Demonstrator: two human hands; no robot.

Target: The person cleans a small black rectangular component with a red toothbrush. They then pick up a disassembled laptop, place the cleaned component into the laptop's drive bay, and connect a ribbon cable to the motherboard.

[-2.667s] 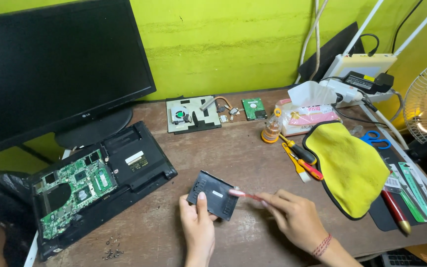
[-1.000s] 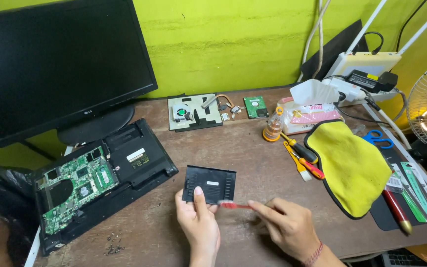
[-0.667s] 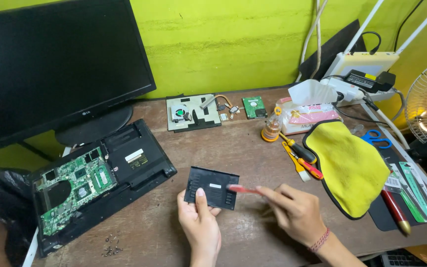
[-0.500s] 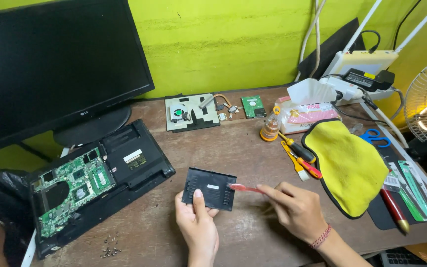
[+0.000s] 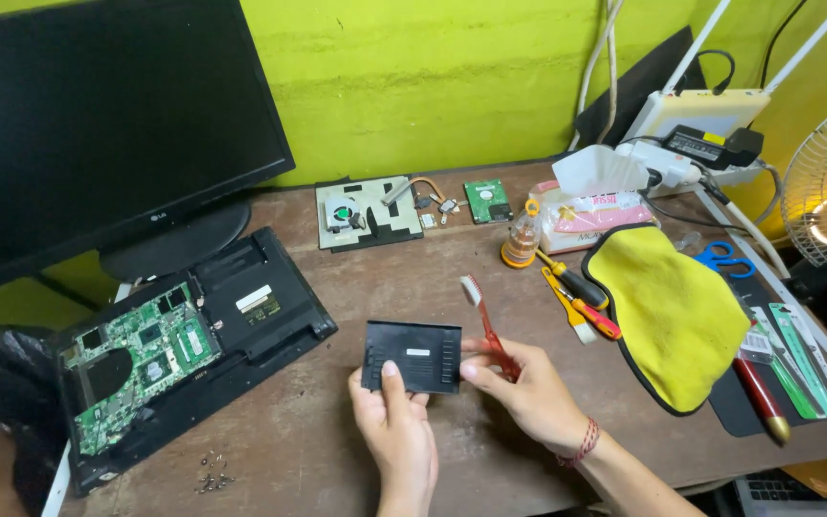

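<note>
Now both hands closed: left (image 5: pixel 396 431) gripping black cover (image 5: pixel 413 356), right (image 5: pixel 519 388) gripping red toothbrush (image 5: pixel 483 321), bristles clear above.

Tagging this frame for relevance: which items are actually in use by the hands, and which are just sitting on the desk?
In use:
- left hand, gripping the black plastic cover
- right hand, holding the red toothbrush, bristles up, and touching the cover's edge

Lying about:
- opened laptop
- loose screws
- yellow cloth
- screwdrivers
- tissue pack
- blue scissors
</note>
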